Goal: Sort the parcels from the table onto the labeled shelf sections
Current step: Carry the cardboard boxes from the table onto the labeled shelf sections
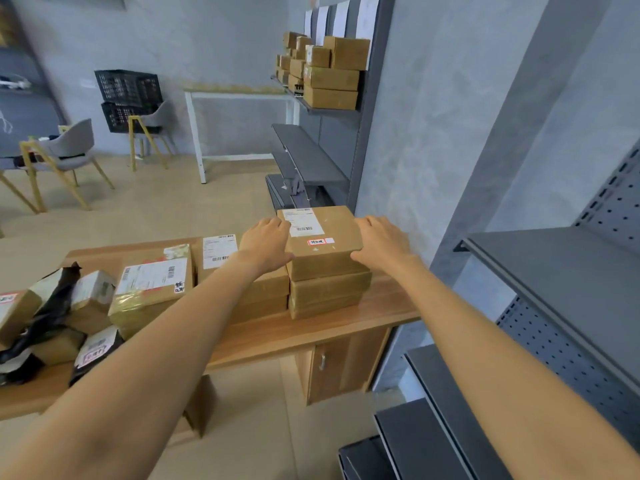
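Observation:
A brown cardboard parcel (327, 252) with a white shipping label and a small red sticker tops a stack of boxes at the right end of the wooden table (263, 337). My left hand (266, 242) grips its left side and my right hand (382, 242) grips its right side. Below it lie two more flat boxes (329, 296). More parcels sit to the left: a labelled box (216, 252), a taped box (152, 289) and a heap of small packets and black bags (52, 317).
An empty grey shelf unit (554, 268) stands close on the right. Farther back, another shelf (332, 107) holds several stacked brown boxes, with empty shelves (308, 154) beneath. Chairs (65, 154), black crates (128, 98) and a white table frame (235, 95) stand by the far wall.

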